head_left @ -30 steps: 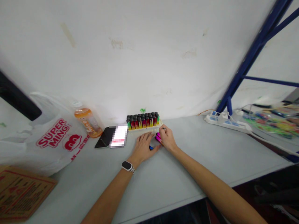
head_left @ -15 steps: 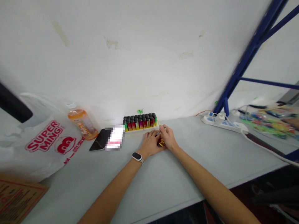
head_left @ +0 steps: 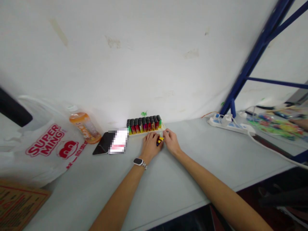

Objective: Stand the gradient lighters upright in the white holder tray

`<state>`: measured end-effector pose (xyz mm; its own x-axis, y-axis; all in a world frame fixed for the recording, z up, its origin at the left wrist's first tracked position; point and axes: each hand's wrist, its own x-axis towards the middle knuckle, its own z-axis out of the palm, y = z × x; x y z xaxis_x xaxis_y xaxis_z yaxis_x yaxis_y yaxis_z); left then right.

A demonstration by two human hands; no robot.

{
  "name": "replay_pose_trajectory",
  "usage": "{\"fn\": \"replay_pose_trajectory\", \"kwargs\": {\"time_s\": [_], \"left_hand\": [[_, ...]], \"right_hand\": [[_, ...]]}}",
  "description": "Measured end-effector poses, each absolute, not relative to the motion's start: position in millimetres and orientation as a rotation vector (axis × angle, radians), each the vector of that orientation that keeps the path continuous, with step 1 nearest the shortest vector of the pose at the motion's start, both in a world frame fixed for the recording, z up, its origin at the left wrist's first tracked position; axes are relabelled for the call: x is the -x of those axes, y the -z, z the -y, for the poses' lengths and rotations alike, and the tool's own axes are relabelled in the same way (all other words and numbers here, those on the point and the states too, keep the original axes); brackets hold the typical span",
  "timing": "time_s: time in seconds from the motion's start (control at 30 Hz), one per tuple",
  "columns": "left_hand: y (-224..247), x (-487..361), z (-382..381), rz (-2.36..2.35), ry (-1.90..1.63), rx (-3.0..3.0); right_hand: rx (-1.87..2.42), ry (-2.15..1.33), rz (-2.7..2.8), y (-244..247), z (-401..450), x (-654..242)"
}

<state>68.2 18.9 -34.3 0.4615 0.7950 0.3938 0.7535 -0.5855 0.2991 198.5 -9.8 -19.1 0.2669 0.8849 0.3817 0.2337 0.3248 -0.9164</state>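
My left hand (head_left: 150, 145), with a band on its wrist, rests on the table and is closed around a lighter (head_left: 159, 140) with a yellow and dark body. Only part of the lighter shows between thumb and fingers. Just to the right, my right hand (head_left: 171, 141) has its fingers pinched together; a small dark or silvery bit shows at the fingertips, too small to name. Behind both hands, a white tray (head_left: 163, 127) holds rows of upright lighters (head_left: 144, 124) with black tops and red, yellow, purple and green bodies.
Left of the tray lie a black phone (head_left: 104, 143) and a blurred-out white item (head_left: 119, 141). Further left stand an orange drink bottle (head_left: 85, 126), a white plastic bag (head_left: 48, 144) and a cardboard box (head_left: 21, 205). A power strip (head_left: 231, 125) lies right, beside a blue metal frame (head_left: 250, 64).
My left hand has shifted slightly left with the lighter, opening a small gap to my right hand. More of the lighter's yellow side now shows. My right hand has barely moved.
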Motion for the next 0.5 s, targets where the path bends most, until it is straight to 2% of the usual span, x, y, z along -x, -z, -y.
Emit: {"fn": "replay_pose_trajectory", "kwargs": {"time_s": [0.5], "left_hand": [[36.5,-67.2,-18.8,-1.401,-0.776,-2.597]], "right_hand": [[1.21,-0.631,1.242,26.0,6.6,-193.2]]}}
